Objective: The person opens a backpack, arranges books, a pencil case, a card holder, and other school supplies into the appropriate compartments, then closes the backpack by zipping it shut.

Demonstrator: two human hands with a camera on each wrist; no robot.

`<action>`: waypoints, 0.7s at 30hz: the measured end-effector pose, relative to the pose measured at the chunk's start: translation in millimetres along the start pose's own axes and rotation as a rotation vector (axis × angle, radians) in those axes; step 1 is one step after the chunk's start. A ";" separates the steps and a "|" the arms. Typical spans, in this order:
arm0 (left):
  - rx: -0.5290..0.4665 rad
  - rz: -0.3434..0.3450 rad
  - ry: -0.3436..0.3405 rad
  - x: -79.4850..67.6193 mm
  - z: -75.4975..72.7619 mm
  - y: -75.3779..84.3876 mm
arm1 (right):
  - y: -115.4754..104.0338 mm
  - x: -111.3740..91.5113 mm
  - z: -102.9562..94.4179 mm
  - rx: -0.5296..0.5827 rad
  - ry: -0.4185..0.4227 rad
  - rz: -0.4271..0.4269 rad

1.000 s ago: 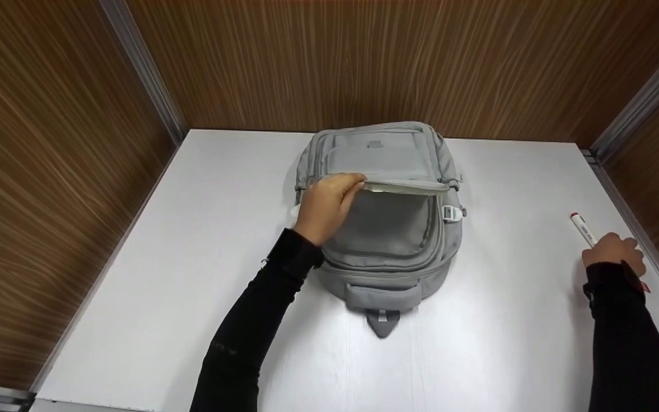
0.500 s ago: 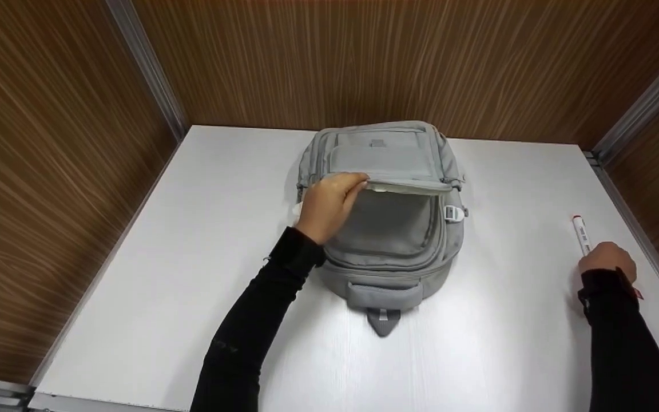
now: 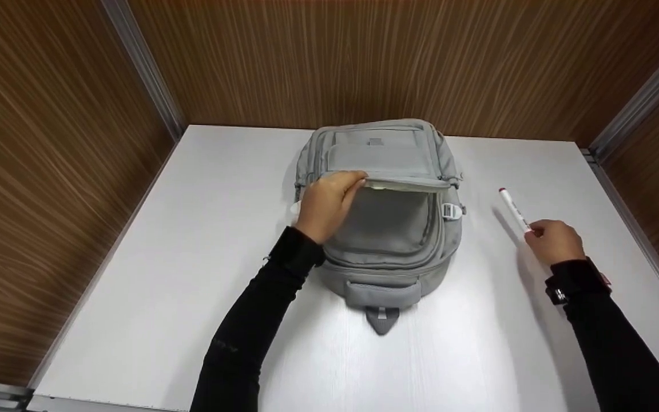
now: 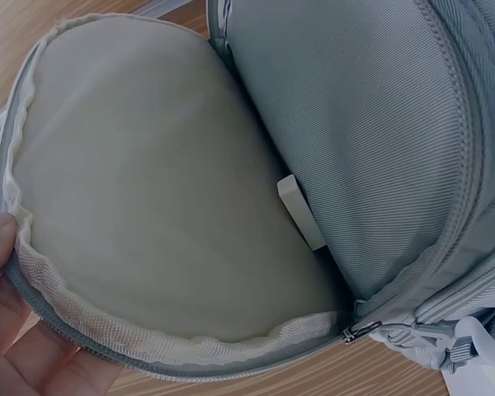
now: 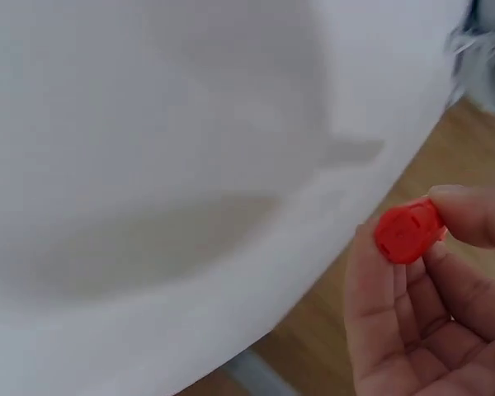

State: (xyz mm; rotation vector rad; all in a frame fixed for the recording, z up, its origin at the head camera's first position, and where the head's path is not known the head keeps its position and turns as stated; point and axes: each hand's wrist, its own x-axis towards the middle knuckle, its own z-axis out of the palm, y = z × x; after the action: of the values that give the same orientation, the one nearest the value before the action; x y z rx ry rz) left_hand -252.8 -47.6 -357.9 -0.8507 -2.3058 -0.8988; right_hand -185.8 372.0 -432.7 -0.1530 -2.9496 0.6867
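Note:
A grey backpack (image 3: 384,292) lies on the white table with its front pocket unzipped. My left hand (image 3: 328,206) pinches the edge of the pocket flap (image 4: 148,165) and holds it up. Inside the pocket, the left wrist view shows a small white block-like item (image 4: 301,212) by the fold. Right of the backpack, my right hand (image 3: 556,243) pinches a white marker (image 3: 514,209) by its red-capped end, above the table. In the right wrist view the red cap (image 5: 408,233) sits between thumb and fingers; the marker's body is hidden behind it.
The white table (image 3: 192,274) is bounded by wood-grain panels (image 3: 329,63) at the back and both sides. A white buckle (image 3: 451,212) sits on the backpack's right side.
My right hand has lifted the marker from the table's right side and carried it left, closer to the backpack. The left hand keeps its hold on the flap.

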 end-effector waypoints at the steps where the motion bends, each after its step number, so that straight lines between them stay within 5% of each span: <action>1: 0.000 0.000 0.005 -0.2 0.2 0.1 | -8.6 -0.6 1.4 0.010 0.001 -0.035; 13: -0.002 -0.012 0.029 0.5 4.9 3.1 | -109.9 -6.5 27.4 0.043 0.008 -0.390; 21: 0.009 0.004 0.011 -1.1 6.9 6.3 | -152.8 21.3 56.4 0.050 -0.014 -0.420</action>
State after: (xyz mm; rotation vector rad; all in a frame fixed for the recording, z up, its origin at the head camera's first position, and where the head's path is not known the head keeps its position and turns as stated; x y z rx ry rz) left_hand -249.2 -39.3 -360.4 -0.8450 -2.2963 -0.8882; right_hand -225.3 213.7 -413.3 0.4625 -2.8305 0.6945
